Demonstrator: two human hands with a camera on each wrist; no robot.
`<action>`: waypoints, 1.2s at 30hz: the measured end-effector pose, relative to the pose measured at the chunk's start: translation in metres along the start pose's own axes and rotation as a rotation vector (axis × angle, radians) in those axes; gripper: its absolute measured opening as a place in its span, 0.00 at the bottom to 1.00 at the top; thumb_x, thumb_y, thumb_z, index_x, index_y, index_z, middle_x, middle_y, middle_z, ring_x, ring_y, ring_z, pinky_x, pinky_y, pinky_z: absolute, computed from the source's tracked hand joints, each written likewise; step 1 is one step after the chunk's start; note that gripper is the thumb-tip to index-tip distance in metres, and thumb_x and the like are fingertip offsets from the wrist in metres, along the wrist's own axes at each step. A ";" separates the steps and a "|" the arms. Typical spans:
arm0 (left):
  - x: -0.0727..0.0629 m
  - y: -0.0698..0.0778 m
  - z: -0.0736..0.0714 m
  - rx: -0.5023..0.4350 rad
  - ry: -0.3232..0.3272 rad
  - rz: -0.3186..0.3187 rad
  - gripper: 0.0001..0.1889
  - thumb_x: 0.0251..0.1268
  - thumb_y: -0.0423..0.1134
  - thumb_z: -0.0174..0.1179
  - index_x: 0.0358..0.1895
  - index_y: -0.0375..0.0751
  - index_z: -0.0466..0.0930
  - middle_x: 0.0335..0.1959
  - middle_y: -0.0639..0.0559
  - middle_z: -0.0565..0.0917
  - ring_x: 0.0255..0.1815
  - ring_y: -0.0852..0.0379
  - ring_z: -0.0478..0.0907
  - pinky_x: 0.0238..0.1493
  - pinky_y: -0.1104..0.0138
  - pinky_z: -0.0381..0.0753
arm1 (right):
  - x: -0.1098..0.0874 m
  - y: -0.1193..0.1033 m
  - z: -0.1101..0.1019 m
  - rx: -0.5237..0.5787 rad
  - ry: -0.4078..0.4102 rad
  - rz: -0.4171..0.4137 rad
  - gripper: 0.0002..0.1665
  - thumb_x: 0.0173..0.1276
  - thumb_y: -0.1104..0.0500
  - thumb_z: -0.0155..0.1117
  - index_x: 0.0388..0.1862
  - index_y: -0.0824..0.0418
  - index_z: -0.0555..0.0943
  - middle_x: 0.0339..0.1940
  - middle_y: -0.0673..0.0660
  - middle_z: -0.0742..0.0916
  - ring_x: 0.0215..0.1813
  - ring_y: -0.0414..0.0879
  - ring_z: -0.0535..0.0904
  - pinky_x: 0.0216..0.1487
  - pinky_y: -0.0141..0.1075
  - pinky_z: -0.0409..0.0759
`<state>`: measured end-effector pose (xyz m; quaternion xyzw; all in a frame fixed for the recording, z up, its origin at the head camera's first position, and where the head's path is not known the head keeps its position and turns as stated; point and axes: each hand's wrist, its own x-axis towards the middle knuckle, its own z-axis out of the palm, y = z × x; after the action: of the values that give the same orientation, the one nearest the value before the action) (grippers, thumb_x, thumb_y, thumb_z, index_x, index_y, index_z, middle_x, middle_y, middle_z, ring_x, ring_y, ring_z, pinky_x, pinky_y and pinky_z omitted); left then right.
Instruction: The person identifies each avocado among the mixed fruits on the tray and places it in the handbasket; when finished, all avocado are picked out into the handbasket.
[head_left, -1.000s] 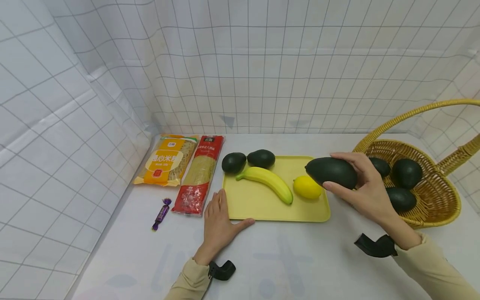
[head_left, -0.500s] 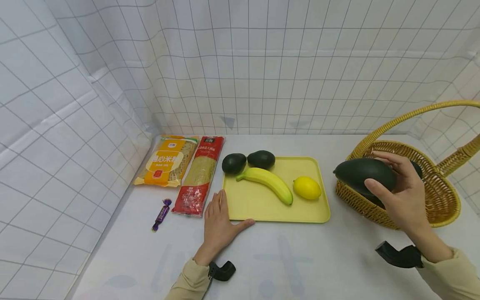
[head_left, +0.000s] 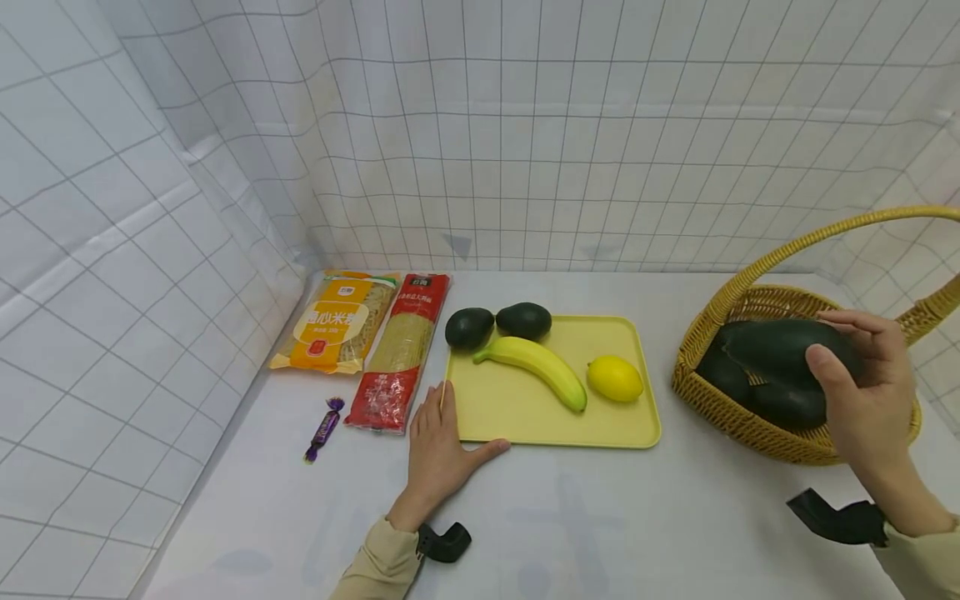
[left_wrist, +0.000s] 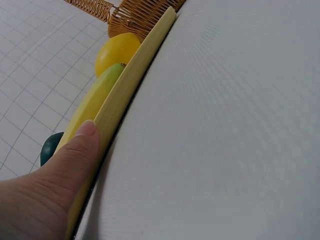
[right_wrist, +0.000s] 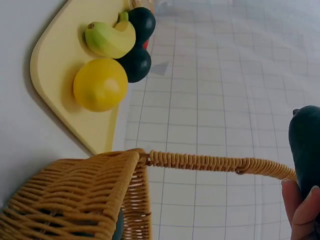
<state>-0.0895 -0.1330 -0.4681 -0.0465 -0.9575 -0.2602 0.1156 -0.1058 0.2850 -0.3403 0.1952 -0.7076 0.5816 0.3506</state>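
Note:
My right hand (head_left: 873,400) grips a large dark green avocado (head_left: 787,343) over the wicker basket (head_left: 780,448) on the right; the right wrist view shows its stem end (right_wrist: 296,112). Below it, more dark avocados (head_left: 787,406) lie in the basket, partly hidden. My left hand (head_left: 438,450) rests at the front left corner of the yellow tray (head_left: 517,427), fingers straight and thumb (left_wrist: 82,145) spread along its front edge. On the tray are a banana (head_left: 536,367) and a lemon (head_left: 615,378), with two avocados (head_left: 469,328) at its back left corner.
Left of the tray lie a red noodle packet (head_left: 397,354) and an orange noodle packet (head_left: 333,323). A purple wrapped candy (head_left: 324,430) lies in front of them. The basket's tall handle (head_left: 840,227) arches over it. A white grid-patterned curtain (head_left: 525,150) stands behind the table.
My right hand has carried the avocado rightward, from above the lemon and tray to over the basket. The left hand has stayed in place at the tray corner.

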 end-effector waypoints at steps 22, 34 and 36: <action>0.000 -0.002 0.002 0.007 -0.007 -0.005 0.62 0.42 0.70 0.66 0.71 0.26 0.51 0.70 0.32 0.57 0.72 0.37 0.47 0.66 0.45 0.47 | 0.012 0.027 -0.039 -0.521 -0.118 0.418 0.20 0.69 0.55 0.61 0.59 0.44 0.72 0.48 0.38 0.71 0.19 0.37 0.64 0.14 0.32 0.59; 0.000 -0.001 0.002 0.020 -0.005 -0.003 0.62 0.42 0.69 0.66 0.71 0.26 0.51 0.69 0.32 0.57 0.72 0.37 0.48 0.66 0.44 0.48 | 0.009 0.042 -0.041 -0.502 -0.304 0.555 0.29 0.66 0.51 0.64 0.65 0.45 0.69 0.52 0.46 0.68 0.31 0.35 0.74 0.25 0.28 0.74; 0.000 -0.001 0.002 0.026 -0.008 -0.003 0.62 0.42 0.69 0.66 0.71 0.26 0.51 0.69 0.32 0.57 0.72 0.37 0.48 0.66 0.44 0.48 | 0.008 0.044 -0.041 -0.493 -0.325 0.549 0.30 0.66 0.52 0.65 0.66 0.49 0.68 0.53 0.49 0.68 0.32 0.32 0.74 0.26 0.26 0.74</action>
<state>-0.0900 -0.1331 -0.4701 -0.0445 -0.9613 -0.2477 0.1120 -0.1306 0.3362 -0.3614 -0.0018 -0.8980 0.4279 0.1020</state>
